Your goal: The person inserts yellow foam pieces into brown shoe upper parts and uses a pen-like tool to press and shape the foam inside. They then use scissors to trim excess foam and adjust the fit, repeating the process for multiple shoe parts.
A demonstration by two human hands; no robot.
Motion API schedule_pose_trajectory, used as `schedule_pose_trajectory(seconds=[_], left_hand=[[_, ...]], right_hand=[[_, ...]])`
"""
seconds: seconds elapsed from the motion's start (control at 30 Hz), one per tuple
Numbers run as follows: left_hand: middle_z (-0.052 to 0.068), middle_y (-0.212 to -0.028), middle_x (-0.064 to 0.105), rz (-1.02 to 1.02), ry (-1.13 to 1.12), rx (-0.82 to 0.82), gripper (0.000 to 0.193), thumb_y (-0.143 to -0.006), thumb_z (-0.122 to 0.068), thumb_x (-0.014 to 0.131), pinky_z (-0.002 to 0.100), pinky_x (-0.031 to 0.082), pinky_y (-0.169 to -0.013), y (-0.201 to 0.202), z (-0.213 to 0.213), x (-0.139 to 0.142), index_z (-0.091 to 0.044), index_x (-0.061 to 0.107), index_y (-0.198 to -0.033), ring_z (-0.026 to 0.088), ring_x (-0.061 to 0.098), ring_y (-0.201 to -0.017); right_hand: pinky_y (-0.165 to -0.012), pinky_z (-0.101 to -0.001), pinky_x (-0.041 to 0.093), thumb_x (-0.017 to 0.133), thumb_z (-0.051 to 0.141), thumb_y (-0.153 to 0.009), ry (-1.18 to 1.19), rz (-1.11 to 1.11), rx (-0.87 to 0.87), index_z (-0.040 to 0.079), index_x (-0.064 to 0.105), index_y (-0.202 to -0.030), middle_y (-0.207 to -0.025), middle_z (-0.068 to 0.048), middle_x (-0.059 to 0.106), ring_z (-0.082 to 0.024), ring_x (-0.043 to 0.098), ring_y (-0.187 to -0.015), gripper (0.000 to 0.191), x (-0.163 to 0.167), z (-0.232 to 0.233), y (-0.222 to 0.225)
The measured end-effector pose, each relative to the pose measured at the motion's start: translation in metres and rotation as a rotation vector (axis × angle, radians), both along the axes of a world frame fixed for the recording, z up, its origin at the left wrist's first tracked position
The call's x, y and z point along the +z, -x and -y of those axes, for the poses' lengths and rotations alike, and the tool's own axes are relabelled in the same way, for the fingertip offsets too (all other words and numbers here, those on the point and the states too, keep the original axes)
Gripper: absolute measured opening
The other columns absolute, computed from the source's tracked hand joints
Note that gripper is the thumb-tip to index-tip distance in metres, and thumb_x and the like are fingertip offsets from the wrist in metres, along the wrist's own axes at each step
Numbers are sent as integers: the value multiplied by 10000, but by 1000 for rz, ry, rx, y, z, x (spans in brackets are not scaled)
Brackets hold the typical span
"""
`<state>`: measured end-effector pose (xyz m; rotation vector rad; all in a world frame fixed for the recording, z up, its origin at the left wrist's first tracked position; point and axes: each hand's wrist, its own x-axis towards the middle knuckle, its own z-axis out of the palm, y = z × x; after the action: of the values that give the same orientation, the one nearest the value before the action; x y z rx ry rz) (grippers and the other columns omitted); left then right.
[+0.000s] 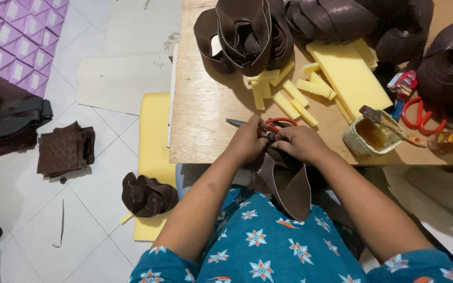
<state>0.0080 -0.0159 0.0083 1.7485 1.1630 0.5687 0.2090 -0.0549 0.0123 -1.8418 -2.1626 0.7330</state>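
Nearest you, the brown leather strip (289,186) is hanging over your lap from the near edge of the desk (205,105), its top end bunched between your hands. Your left hand (247,141) is gripping that end beside the red-handled scissors (268,124); your right hand (302,142) is pressing in against it, fingers curled together on the leather. The blade tip is sticking out left, so a slip could nick a knuckle or cut the strip crooked. The open glue tin (369,136) is sitting just right of your wrist, and a bump could tip it. Your knuckles are hiding the actual grip and cut line.
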Motion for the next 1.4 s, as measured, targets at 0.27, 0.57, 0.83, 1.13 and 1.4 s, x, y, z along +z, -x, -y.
schedule_pose_trajectory(seconds=[0.27,0.57,0.83,1.13,1.4], left_hand=[[163,-853,698,-7,-18,37,313,-789,-68,765,408,541,-752,-4,-5,-12,-23,552,-1013,341,698,-841],[186,-867,700,-36,-24,15,331,-792,-66,746,426,536,-765,-3,-3,-9,-18,537,-1044,367,695,-864],[182,-863,698,27,-24,-2,338,-790,-54,739,410,544,-758,0,-6,-16,-17,529,-1052,349,703,-845],[121,-807,665,206,153,68,236,-842,-58,658,303,536,-665,3,-10,-37,7,558,-1046,163,644,-721],[112,-786,675,91,133,131,228,-861,-73,663,294,521,-640,0,-10,-40,19,596,-1059,147,633,-694]], right_hand=[[-771,-407,542,805,187,-760,-161,-163,63,135,669,-1012,-1043,-68,613,-285,671,-936,291,2,9,1],[-758,-425,550,742,200,-865,-184,-138,51,120,643,-1013,-977,-86,721,-344,702,-915,195,-10,10,9],[-791,-412,563,752,181,-801,-127,-355,-6,47,576,-1205,-1030,-149,744,-313,726,-969,461,-6,5,11],[-782,-349,559,673,207,-928,65,-284,-126,80,648,-1248,-970,-121,769,-235,738,-858,346,-10,-10,1],[-801,-287,532,693,187,-912,320,-669,-183,30,662,-1191,-1000,-57,758,-108,682,-904,322,-14,-14,-18]])
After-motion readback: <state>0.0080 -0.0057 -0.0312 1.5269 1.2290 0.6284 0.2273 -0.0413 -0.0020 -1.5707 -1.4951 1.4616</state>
